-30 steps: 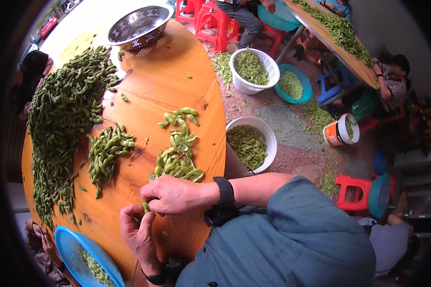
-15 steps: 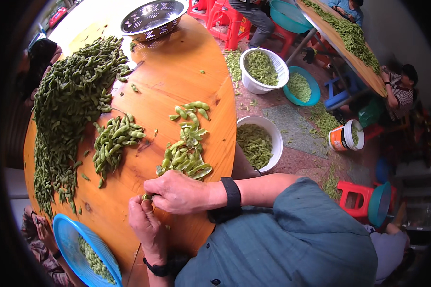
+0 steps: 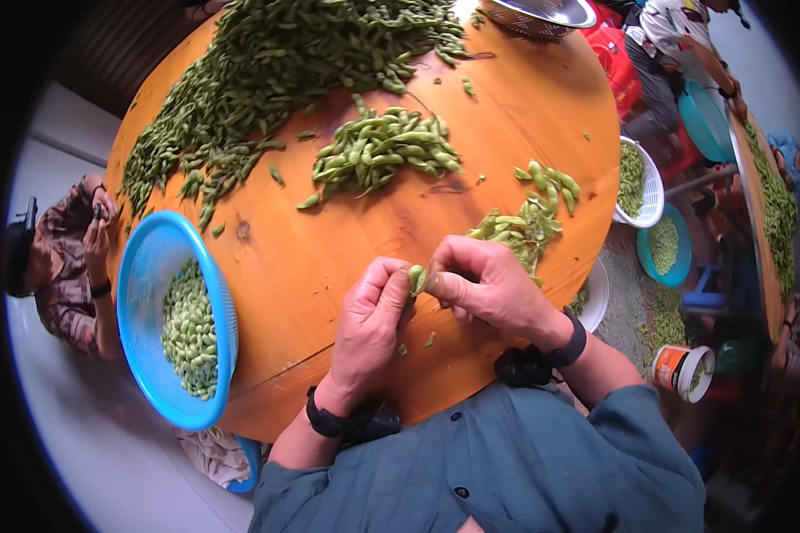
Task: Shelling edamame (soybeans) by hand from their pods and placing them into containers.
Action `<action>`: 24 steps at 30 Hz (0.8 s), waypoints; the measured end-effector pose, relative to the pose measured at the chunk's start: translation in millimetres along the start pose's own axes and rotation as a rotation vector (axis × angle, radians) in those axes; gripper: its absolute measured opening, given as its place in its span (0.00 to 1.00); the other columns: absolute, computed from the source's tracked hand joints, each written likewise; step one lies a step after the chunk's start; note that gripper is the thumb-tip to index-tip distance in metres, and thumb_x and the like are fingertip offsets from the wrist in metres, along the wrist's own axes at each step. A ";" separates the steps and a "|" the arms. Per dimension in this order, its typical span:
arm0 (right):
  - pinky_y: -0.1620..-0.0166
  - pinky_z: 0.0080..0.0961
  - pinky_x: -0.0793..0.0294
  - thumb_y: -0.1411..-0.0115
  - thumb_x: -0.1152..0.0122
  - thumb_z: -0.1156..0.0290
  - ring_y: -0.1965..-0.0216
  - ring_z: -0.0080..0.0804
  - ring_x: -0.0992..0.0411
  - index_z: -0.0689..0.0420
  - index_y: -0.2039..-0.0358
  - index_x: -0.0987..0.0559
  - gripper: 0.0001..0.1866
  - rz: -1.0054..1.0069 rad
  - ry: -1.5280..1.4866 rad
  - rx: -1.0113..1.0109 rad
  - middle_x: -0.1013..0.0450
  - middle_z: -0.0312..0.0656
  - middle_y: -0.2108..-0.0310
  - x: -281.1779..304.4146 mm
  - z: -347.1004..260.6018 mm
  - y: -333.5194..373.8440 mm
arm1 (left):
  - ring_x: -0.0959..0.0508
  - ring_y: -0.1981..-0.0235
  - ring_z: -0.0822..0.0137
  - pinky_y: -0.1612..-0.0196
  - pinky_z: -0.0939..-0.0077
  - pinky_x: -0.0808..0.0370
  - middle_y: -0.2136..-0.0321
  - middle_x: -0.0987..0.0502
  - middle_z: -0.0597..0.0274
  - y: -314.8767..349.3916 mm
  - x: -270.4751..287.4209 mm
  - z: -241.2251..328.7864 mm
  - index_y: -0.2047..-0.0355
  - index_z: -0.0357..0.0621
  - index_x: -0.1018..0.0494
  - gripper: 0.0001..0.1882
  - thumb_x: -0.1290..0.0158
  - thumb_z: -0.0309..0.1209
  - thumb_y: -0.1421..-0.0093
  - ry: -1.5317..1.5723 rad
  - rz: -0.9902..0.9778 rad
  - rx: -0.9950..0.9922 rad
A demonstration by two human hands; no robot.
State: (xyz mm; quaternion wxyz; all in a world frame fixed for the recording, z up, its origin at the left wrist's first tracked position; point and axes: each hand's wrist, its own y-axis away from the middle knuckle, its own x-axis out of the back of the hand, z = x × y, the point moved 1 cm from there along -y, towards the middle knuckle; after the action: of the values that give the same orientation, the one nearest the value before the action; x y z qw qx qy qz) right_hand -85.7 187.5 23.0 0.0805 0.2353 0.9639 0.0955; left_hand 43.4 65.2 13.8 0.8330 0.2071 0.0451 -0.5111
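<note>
A green soybean pod [image 3: 417,280] is pinched between the thumb and forefinger of my left hand [image 3: 369,320], close to the near side of the round wooden table. My right hand [image 3: 489,284] is closed too, its thumb and forefinger pressed at the pod's right edge. Beyond my right hand lies a pile of flattened, opened pod shells [image 3: 516,228]. A small heap of plump pods [image 3: 387,153] sits farther off, in front of a much larger mound of pods [image 3: 284,67]. To my left, a blue mesh basket [image 3: 226,306] contains shelled green beans [image 3: 189,333].
A metal colander [image 3: 542,25] stands at the table's [image 3: 284,293] far right edge. On the floor at right are a white basket [image 3: 652,191], a teal basin [image 3: 682,258] and a white bucket [image 3: 676,366]. Another person [image 3: 67,258] sits at left; others work around a second table [image 3: 748,213].
My view has swung left, so the blue basket and the person at left show more fully. My hands stay together at a pod, which now shows more between the fingertips.
</note>
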 end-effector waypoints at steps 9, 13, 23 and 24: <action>0.72 0.16 0.32 0.40 0.37 0.75 0.75 0.13 0.34 0.62 0.60 0.19 0.08 0.086 0.087 0.021 0.29 0.30 0.76 -7.6 -4.5 3.6 | 0.39 0.83 0.83 0.80 0.87 0.42 0.81 0.34 0.75 -0.7 8.5 -5.6 0.64 0.45 0.29 0.13 0.55 0.39 0.27 0.108 -0.063 0.100; 0.71 0.18 0.31 0.40 0.37 0.75 0.75 0.15 0.33 0.63 0.61 0.19 0.08 0.090 0.151 0.053 0.28 0.32 0.77 -5.5 -1.7 1.1 | 0.39 0.83 0.83 0.80 0.88 0.41 0.80 0.33 0.74 -0.9 10.0 -5.4 0.64 0.45 0.30 0.13 0.54 0.40 0.28 0.188 -0.135 0.185; 0.72 0.22 0.29 0.40 0.37 0.73 0.75 0.19 0.27 0.64 0.67 0.21 0.06 0.107 0.475 0.246 0.26 0.38 0.78 -5.8 3.4 -3.1 | 0.36 0.80 0.83 0.80 0.89 0.41 0.72 0.29 0.70 -2.1 10.2 -9.8 0.57 0.44 0.35 0.10 0.45 0.29 0.34 0.079 -0.102 0.071; 0.73 0.21 0.29 0.40 0.38 0.73 0.75 0.18 0.28 0.64 0.67 0.21 0.06 0.063 0.355 0.124 0.26 0.37 0.78 -4.0 2.8 -3.1 | 0.35 0.80 0.83 0.80 0.89 0.40 0.72 0.28 0.70 -2.1 11.6 -8.3 0.57 0.44 0.34 0.10 0.46 0.29 0.33 0.089 -0.119 0.084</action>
State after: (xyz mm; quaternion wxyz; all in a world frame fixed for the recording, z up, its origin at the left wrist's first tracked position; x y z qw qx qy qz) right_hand -83.0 183.3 20.0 -0.1084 0.2492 0.9592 0.0785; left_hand 48.3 57.9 2.3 0.7890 0.2613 0.0729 -0.5513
